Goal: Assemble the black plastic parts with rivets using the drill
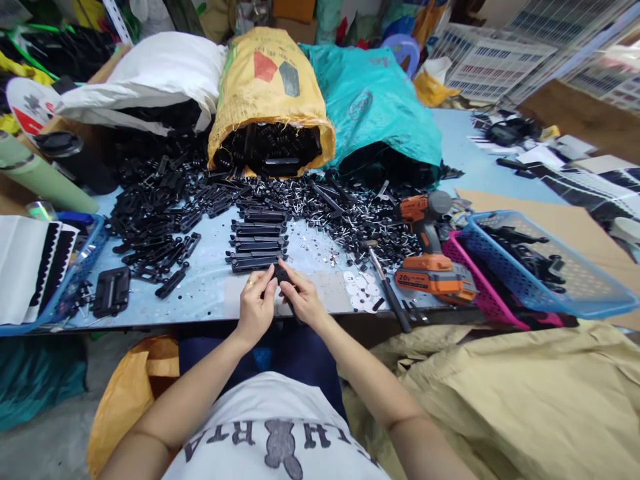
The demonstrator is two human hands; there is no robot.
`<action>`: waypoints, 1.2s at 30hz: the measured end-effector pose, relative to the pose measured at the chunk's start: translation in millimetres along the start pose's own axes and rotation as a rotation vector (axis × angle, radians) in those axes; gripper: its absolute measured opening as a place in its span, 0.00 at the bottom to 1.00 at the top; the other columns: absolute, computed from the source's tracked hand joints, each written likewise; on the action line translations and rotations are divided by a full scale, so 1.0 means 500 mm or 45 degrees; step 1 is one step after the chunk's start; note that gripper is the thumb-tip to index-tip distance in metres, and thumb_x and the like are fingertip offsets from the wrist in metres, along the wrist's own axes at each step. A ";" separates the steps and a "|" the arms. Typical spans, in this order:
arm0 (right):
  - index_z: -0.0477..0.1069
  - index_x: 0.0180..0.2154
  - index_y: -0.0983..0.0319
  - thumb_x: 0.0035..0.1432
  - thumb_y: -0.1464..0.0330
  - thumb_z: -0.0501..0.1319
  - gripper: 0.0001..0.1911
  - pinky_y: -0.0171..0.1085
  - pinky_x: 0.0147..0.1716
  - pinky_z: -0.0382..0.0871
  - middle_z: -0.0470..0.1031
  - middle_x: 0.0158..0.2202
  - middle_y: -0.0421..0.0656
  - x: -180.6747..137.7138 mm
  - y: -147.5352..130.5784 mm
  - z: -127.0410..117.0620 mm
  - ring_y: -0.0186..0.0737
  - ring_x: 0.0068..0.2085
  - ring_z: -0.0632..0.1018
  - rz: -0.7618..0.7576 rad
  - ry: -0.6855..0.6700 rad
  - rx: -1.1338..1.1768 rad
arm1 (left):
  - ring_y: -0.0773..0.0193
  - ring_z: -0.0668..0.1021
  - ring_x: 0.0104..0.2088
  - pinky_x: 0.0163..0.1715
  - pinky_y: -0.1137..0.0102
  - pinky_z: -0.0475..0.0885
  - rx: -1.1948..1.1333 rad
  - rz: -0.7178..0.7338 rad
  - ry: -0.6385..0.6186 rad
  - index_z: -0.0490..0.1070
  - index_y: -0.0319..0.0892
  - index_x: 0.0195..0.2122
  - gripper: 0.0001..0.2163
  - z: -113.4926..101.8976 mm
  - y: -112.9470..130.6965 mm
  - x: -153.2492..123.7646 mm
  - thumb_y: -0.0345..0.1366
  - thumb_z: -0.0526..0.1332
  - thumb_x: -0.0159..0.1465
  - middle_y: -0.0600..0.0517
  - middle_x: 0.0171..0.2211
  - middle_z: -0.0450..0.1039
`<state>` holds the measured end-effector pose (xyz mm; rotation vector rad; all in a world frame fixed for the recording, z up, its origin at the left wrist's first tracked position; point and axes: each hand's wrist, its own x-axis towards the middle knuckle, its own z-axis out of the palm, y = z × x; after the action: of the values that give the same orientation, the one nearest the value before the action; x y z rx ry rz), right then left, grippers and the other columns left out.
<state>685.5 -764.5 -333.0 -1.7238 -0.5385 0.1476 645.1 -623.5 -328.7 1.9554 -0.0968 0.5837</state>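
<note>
My left hand (256,301) and my right hand (303,299) meet at the near edge of the light blue table (210,293). Both pinch one small black plastic part (281,274) between their fingertips. Just beyond the hands lies a neat row of long black plastic bars (257,241). To the left, a loose heap of similar black parts (155,220) spreads over the table. Small black and silver pieces (360,223) are scattered to the right.
An orange cordless drill (429,248) and white round stickers (361,288) lie at right. A blue basket (545,267) sits on a pink one (475,293). Yellow (270,87), white (150,77) and teal sacks (375,100) stand behind. Another blue basket (75,280) is at left.
</note>
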 end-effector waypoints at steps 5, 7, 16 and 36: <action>0.57 0.60 0.52 0.61 0.58 0.53 0.26 0.37 0.29 0.74 0.67 0.53 0.47 -0.014 0.008 0.050 0.37 0.35 0.74 -0.046 0.152 0.002 | 0.65 0.74 0.39 0.40 0.68 0.71 -0.017 0.121 0.052 0.68 0.42 0.52 0.15 0.004 0.004 0.001 0.34 0.52 0.65 0.47 0.38 0.70; 0.55 0.61 0.52 0.61 0.58 0.53 0.27 0.38 0.30 0.74 0.67 0.52 0.47 -0.014 0.007 0.059 0.38 0.35 0.74 -0.067 0.198 -0.027 | 0.65 0.74 0.39 0.40 0.68 0.71 0.001 0.139 0.108 0.69 0.42 0.51 0.15 -0.002 0.003 0.008 0.33 0.52 0.65 0.47 0.38 0.71; 0.53 0.62 0.54 0.61 0.57 0.52 0.29 0.42 0.36 0.74 0.69 0.49 0.48 0.005 0.009 0.053 0.43 0.41 0.74 -0.190 0.193 -0.113 | 0.65 0.74 0.39 0.40 0.67 0.71 0.031 0.210 -0.045 0.71 0.41 0.48 0.14 -0.024 -0.011 0.052 0.37 0.50 0.66 0.47 0.38 0.71; 0.61 0.58 0.58 0.59 0.53 0.54 0.29 0.40 0.37 0.71 0.72 0.40 0.46 0.006 0.034 -0.033 0.39 0.34 0.73 -0.254 0.064 -0.167 | 0.77 0.65 0.12 0.09 0.81 0.50 -1.152 -1.215 -0.807 0.68 0.35 0.39 0.21 -0.059 -0.006 0.030 0.48 0.65 0.53 0.58 0.16 0.65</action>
<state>699.0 -780.1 -344.8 -1.7843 -0.6913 -0.0745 648.5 -593.7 -314.8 1.0235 0.1569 -0.6367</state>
